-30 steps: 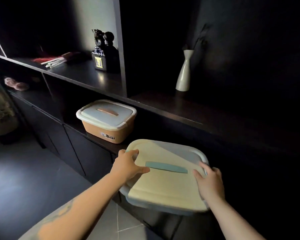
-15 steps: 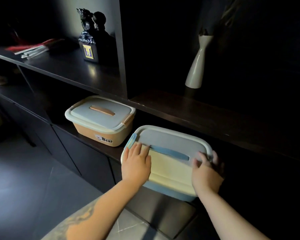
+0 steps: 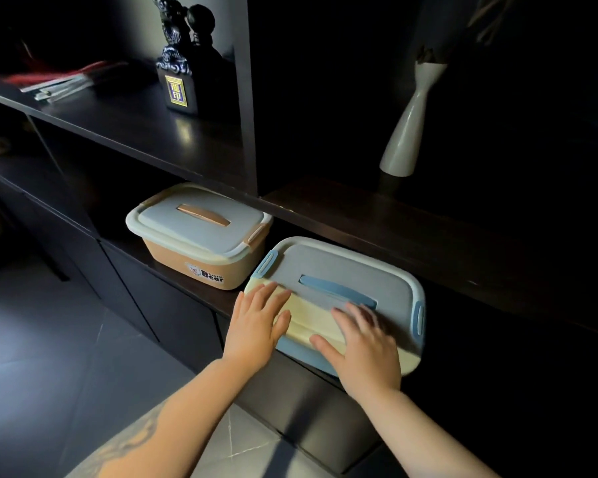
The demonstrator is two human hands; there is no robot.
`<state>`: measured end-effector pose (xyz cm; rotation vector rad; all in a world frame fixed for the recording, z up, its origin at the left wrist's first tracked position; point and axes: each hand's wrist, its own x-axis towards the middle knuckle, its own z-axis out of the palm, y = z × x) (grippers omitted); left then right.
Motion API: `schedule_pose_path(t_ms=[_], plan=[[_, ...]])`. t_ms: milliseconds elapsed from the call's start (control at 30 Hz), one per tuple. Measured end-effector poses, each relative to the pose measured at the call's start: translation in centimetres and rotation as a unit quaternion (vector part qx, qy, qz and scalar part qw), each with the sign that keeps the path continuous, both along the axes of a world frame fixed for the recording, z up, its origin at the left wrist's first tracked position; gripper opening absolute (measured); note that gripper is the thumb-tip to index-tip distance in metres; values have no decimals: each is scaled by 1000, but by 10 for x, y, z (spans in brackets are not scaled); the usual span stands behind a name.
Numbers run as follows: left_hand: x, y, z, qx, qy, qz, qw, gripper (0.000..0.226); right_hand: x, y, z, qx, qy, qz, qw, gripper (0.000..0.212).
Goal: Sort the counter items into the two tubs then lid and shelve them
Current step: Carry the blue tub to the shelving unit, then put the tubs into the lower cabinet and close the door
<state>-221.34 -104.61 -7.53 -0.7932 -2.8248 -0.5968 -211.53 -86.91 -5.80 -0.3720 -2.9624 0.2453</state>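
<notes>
Far left on the upper shelf (image 3: 125, 119) there's a loose bundle of red and pale flat things (image 3: 63, 82), too dim for me to name. Just right of it stands a dark figurine (image 3: 180, 60) on a base with a gold-framed label. Down on the lower ledge (image 3: 201, 288) sits the tan tub (image 3: 201, 243), lid on, its peach handle lying flat on top and a bear label facing me. It's tucked under the upper shelf, just beside the blue tub (image 3: 339, 298) but I can't tell whether they touch. My left hand (image 3: 258, 326) lies flat on the near left corner of the blue tub's lid, fingers straight and close together, thumb out along the lid's front edge. The blue tub is on the same ledge, lid on, blue handle flat across the middle, blue clips showing at the left and right ends; its near edge hangs out past the front of the ledge toward me. My right hand (image 3: 363, 343) is flat on the lid's near right part, fingers spread and a little blurred, thumb pointing left along the front edge. Up and to the right, a white vase (image 3: 411, 125) with dark stems stands on the shelf section above the blue tub, well apart from my hands.
</notes>
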Motion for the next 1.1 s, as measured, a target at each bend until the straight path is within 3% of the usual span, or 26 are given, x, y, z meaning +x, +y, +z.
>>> schedule_pose_path(t_ms=[167,300,400,500,600,700,800,900,967,1100], plan=[[-33,2,1,-58,-21,-13,998,47,-24,-1,-4,-12,-4,-15,1000,69],[-31,4,-3,-44,-49,10,998,51,-28,-3,-1,3,0,-20,1000,70],[-13,-14,-11,46,-59,-14,997,51,-26,-8,2,12,14,-27,999,66],[2,-55,-29,135,-101,9,986,60,-26,-35,-6,-24,122,-56,991,46],[-5,-100,-58,218,-212,117,946,48,-33,-96,-29,-24,189,-46,981,46],[-32,-134,-83,238,-317,141,907,43,-55,-157,-51,-57,233,26,970,46],[-65,-158,-109,212,-367,90,901,42,-86,-202,-77,-102,146,104,979,53],[-98,-164,-137,209,-433,62,875,44,-123,-219,-99,-130,-24,61,989,66],[-109,-163,-154,234,-484,39,843,46,-138,-218,-112,-95,-113,29,989,72],[-118,-164,-180,253,-532,14,808,56,-135,-225,-128,-21,-162,0,987,83]])
